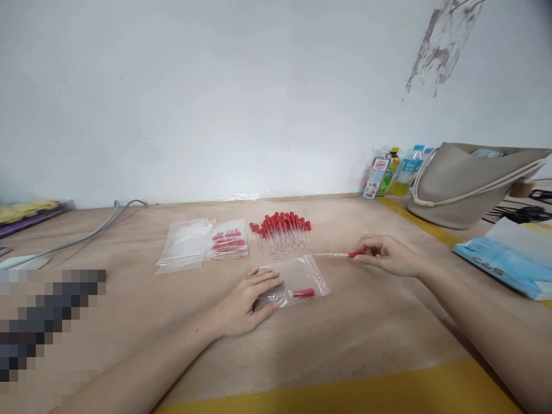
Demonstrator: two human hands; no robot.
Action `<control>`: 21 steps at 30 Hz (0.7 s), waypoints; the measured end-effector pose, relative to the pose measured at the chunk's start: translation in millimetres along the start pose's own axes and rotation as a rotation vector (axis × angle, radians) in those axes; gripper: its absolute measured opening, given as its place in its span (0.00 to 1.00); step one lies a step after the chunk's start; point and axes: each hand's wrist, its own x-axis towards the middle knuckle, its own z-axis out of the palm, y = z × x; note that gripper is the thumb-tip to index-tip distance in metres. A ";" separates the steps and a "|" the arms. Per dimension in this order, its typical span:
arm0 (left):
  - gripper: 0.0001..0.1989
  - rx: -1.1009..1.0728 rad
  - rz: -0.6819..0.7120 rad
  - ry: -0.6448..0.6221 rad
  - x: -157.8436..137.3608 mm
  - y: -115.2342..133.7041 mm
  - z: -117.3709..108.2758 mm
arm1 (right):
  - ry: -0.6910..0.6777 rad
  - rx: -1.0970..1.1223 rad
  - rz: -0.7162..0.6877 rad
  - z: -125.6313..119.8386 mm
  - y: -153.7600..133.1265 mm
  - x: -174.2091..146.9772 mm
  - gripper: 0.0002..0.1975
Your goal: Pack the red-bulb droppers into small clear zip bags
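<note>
My right hand (388, 256) pinches the red rubber bulb of a glass dropper (332, 254). The dropper's thin clear tube points left, its tip close to the mouth of a clear zip bag (295, 273). Inside that bag lies a dropper with a red bulb (304, 293), the bulb towards the zip end. My left hand (254, 299) rests on the bag's closed end with fingers stretched and the thumb apart. Behind the bag is a fanned pile of droppers (284, 227), red bulbs towards the wall.
Left of the pile lie filled zip bags (228, 241) and a stack of flat zip bags (185, 244). A grey bag (461, 184), drink bottles (411, 172), a carton (377, 177) and a blue pack (500, 264) stand or lie at right. A grey cable (95, 233) runs along the left.
</note>
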 end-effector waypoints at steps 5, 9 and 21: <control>0.22 0.010 0.000 -0.007 -0.6 -0.5 -0.3 | -0.087 -0.142 0.013 -13.2 -7.1 -7.4 0.16; 0.22 0.015 0.004 -0.006 -1.1 0.1 -0.5 | -0.117 -0.172 0.021 -14.8 -6.3 -8.6 0.15; 0.24 0.025 -0.009 -0.028 -0.4 1.0 -2.0 | -0.116 0.059 -0.065 37.3 -27.3 4.4 0.15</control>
